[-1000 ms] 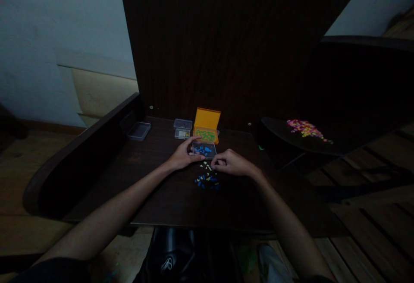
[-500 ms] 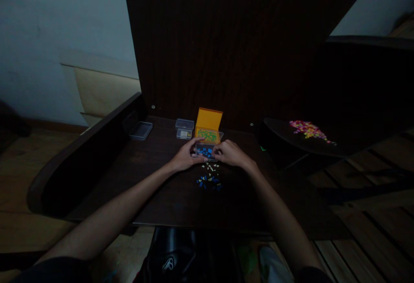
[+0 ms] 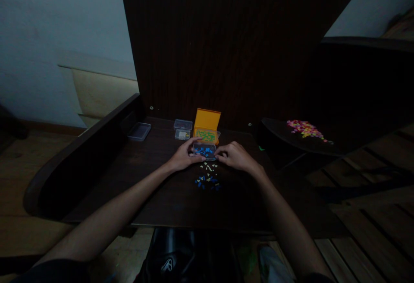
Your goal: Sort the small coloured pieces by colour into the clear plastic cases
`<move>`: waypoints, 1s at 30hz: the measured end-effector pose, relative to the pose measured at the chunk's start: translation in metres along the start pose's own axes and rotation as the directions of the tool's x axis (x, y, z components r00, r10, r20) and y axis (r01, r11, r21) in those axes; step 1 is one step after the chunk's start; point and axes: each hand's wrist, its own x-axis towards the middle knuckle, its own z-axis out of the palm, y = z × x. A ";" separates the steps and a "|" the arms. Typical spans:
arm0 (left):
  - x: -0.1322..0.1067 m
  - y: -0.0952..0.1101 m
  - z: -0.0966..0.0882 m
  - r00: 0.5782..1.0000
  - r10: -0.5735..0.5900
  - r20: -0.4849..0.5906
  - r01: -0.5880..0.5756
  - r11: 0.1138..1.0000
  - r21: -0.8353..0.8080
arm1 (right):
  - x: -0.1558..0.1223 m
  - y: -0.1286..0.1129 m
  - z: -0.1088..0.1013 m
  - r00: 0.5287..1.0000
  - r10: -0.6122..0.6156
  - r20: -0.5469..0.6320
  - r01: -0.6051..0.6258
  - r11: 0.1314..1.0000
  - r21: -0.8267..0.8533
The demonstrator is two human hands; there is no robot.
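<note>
A small clear box with blue pieces (image 3: 205,150) lies on the dark wooden table (image 3: 161,188). My left hand (image 3: 183,157) grips the box's left side with curled fingers. My right hand (image 3: 235,157) has its fingertips closed on the box's right edge. Just in front of the box lies a loose scatter of blue and pale yellow pieces (image 3: 207,177). Behind it stands an orange box (image 3: 207,127) with its lid up and green pieces inside.
Two small clear boxes (image 3: 183,128) sit left of the orange box, and a flat clear lid (image 3: 139,131) lies by the table's raised left rim. A pile of pink and yellow pieces (image 3: 304,128) rests on a dark surface to the right. A dark wooden panel rises behind.
My right hand moved from the loose pieces up to the right edge of the box with blue pieces. My left hand stayed on the box.
</note>
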 end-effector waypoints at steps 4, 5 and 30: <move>0.000 0.000 0.000 1.000 -0.012 -0.005 0.012 1.000 0.006 | -0.002 0.002 0.000 0.999 0.044 -0.006 -0.044 0.999 -0.029; 0.000 -0.001 0.001 1.000 -0.013 0.000 0.013 1.000 0.007 | -0.002 0.003 0.000 0.999 0.049 -0.001 -0.049 0.998 -0.038; 0.000 0.003 0.001 1.000 -0.011 -0.018 0.010 1.000 -0.020 | -0.001 -0.014 -0.001 0.975 0.103 0.196 -0.036 0.946 -0.322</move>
